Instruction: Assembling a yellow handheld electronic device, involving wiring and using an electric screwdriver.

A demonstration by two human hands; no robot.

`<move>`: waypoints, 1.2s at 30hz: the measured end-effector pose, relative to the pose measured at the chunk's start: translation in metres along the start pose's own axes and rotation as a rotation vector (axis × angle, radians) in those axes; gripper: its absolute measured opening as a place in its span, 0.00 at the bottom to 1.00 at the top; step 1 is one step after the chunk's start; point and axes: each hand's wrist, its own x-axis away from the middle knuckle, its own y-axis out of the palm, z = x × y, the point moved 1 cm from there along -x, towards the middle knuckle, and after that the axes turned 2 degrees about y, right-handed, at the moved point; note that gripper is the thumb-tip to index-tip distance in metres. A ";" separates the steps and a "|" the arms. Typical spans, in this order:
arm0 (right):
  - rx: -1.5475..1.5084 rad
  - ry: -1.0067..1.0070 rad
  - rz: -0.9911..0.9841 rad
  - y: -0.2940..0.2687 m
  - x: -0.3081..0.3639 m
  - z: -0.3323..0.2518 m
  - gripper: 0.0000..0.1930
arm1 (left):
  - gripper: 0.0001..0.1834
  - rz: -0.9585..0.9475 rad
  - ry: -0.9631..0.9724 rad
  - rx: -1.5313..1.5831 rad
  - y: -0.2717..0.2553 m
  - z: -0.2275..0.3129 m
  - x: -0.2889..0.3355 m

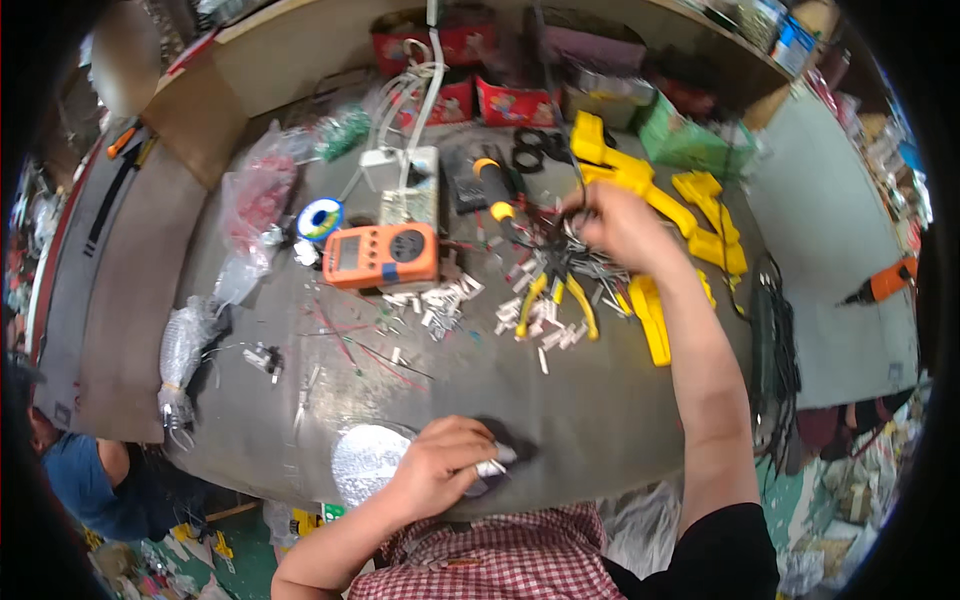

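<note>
My left hand (450, 465) is closed near the front edge of the table, its fingers round a small whitish piece (492, 466) that I cannot name. Beside that hand lies a round, silvery, crinkled disc (366, 462). My right hand (622, 228) reaches far over the table, fingers curled at a heap of small grey metal-looking parts (596, 265). A dark cable comes down to its fingertips; whatever they grip is hidden. Yellow-handled pliers (555, 300) lie just left of that hand, close to an orange-and-black handled tool (492, 185).
An orange multimeter (380, 255), a solder spool (320, 219) and a white power strip (424, 170) stand left of centre. Small white pieces (440, 305) and thin wires are scattered about. Yellow plastic housings (652, 320) lie at right, red bins (518, 103) behind. Another person (90, 480) sits at lower left.
</note>
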 end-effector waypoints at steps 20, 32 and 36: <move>-1.202 -0.002 0.008 0.090 0.216 -0.029 0.48 | 0.10 -0.026 -0.248 -0.226 0.023 0.020 -0.040; -0.772 0.071 0.058 0.101 0.189 -0.044 0.49 | 0.30 -0.103 0.044 -0.639 0.028 0.015 -0.002; 0.333 0.196 0.466 0.046 0.188 0.012 0.28 | 0.26 -0.120 0.076 -0.658 0.031 0.023 -0.003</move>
